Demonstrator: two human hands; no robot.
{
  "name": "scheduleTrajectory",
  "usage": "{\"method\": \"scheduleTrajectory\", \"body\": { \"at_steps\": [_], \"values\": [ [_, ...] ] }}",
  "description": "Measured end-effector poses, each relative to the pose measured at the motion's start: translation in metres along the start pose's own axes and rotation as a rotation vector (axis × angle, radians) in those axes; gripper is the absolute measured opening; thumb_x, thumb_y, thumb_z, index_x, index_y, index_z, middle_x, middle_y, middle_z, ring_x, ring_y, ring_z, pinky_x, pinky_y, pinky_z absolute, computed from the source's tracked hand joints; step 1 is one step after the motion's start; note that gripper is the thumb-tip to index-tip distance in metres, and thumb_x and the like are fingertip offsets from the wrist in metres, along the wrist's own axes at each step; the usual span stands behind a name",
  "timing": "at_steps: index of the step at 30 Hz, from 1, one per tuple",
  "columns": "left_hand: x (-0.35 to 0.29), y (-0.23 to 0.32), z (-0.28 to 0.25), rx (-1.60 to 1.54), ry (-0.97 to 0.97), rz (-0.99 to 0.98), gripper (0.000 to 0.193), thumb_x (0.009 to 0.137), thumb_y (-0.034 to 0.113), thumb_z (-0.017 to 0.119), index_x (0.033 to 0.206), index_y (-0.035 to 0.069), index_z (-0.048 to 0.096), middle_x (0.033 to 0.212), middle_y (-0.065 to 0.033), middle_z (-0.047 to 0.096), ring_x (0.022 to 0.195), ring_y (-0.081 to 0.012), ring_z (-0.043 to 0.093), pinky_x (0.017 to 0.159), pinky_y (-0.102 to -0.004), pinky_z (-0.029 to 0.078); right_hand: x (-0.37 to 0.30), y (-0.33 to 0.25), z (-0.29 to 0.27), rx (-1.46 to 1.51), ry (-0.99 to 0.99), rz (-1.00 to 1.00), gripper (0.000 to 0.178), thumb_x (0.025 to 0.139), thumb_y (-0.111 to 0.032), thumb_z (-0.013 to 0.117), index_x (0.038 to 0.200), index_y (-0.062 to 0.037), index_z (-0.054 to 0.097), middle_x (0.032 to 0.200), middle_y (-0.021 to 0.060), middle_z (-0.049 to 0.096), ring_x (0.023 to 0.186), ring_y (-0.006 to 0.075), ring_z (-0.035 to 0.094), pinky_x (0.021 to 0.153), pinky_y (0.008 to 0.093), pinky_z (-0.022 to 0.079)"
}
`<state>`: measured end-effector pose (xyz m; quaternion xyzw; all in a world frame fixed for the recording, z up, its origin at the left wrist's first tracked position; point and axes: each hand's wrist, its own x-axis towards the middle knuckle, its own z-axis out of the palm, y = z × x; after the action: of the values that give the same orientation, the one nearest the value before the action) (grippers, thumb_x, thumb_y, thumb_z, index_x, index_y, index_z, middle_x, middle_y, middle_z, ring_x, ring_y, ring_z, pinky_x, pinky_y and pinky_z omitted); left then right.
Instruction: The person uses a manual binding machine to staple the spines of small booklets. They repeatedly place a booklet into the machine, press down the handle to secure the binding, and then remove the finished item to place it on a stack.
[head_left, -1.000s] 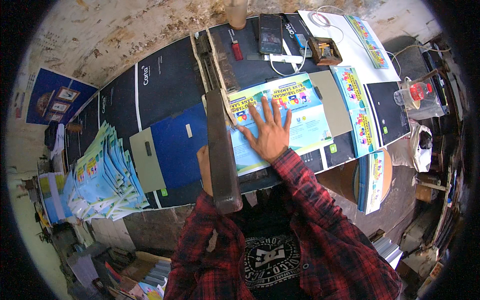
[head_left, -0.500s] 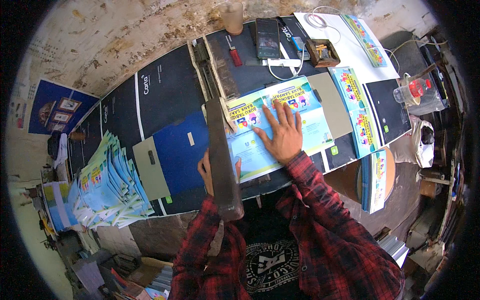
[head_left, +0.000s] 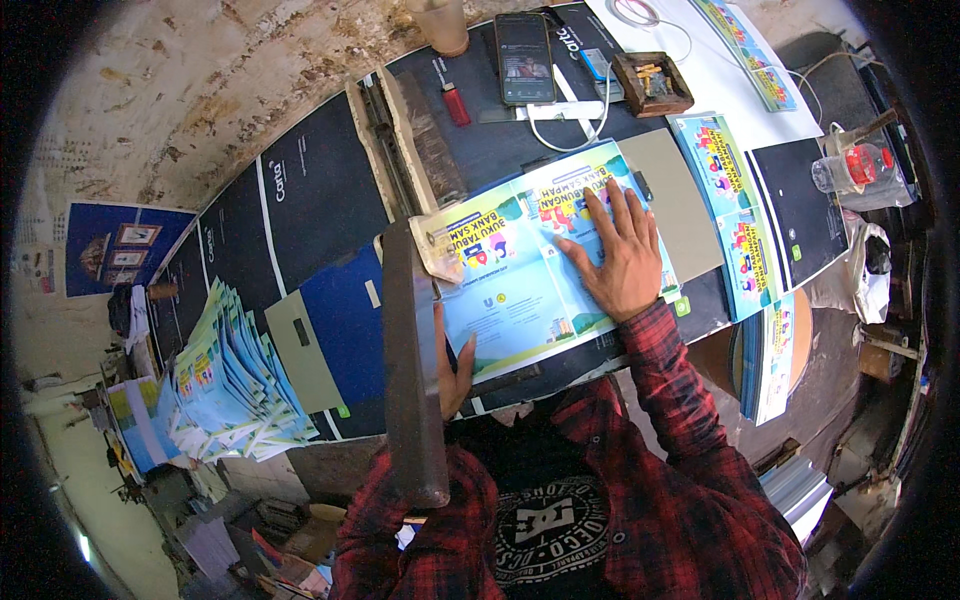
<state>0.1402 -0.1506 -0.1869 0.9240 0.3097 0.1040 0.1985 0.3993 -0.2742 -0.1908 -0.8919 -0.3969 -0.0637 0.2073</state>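
My right hand (head_left: 625, 262) lies flat with spread fingers on the right half of a blue, green and yellow printed cover sheet (head_left: 510, 318). My left hand (head_left: 453, 372) is at the sheet's lower left edge, its thumb and a finger stretched apart; the lever hides part of it. A long dark cutter lever (head_left: 412, 400) slopes down across the sheet's left edge and over my left forearm. Its pale guide rail (head_left: 395, 150) runs toward the wall. Beneath the sheet, a blue board (head_left: 345, 320) shows to the left and a grey board (head_left: 670, 195) to the right.
Fanned printed sheets (head_left: 235, 380) pile at the left end. Printed covers (head_left: 735, 215) lie on the right. Toward the wall are a phone (head_left: 525, 60), a red lighter (head_left: 455, 105), a cable and a wooden ashtray (head_left: 652, 85). A clear bottle (head_left: 850, 170) is at far right.
My right hand has slid rightward across the sheet. My left hand now shows right of the lever instead of left of it. The lever's near end hangs lower, and the view has shifted slightly.
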Motion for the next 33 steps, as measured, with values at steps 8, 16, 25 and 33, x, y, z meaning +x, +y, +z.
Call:
{"method": "scheduleTrajectory", "body": {
  "at_steps": [8,16,25,33],
  "values": [
    [-0.008,-0.020,0.018,-0.156,0.062,0.045,0.064,0.092,0.022,0.065,0.144,-0.005,0.039,0.144,-0.0274,0.041,0.134,-0.0442,0.042,0.111,-0.0484,0.036,-0.001,0.000,0.000,-0.016,0.020,-0.008,0.068,0.088,-0.056,0.064,0.141,-0.0133,0.054,0.150,0.0161,0.044,0.140,0.0374,0.039,0.115,0.0525,0.030],
    [-0.016,-0.039,0.029,0.168,0.193,0.115,0.061,0.083,0.026,0.065,0.134,-0.005,0.051,0.150,-0.0129,0.041,0.134,-0.0324,0.040,0.109,-0.0502,0.029,-0.002,-0.003,0.013,-0.069,0.022,-0.060,0.068,0.090,-0.056,0.061,0.142,-0.0126,0.053,0.151,0.0166,0.044,0.141,0.0376,0.038,0.114,0.0542,0.029],
    [-0.010,-0.020,0.009,0.066,0.167,0.083,0.063,0.092,0.036,0.055,0.141,-0.002,0.046,0.148,-0.0131,0.043,0.135,-0.0306,0.040,0.108,-0.0509,0.029,-0.003,0.004,0.016,-0.161,-0.037,-0.097,0.067,0.096,-0.054,0.054,0.147,-0.0122,0.046,0.154,0.0175,0.039,0.143,0.0380,0.034,0.116,0.0559,0.025],
    [-0.002,-0.013,0.014,0.064,0.169,0.106,0.062,0.095,0.040,0.052,0.141,-0.002,0.046,0.145,-0.0144,0.046,0.135,-0.0320,0.041,0.108,-0.0530,0.029,0.054,-0.072,-0.082,0.137,0.075,-0.330,0.069,0.095,-0.045,0.061,0.138,0.0079,0.047,0.139,0.0338,0.048,0.130,0.0454,0.048,0.109,0.0465,0.038]
  ]
}}
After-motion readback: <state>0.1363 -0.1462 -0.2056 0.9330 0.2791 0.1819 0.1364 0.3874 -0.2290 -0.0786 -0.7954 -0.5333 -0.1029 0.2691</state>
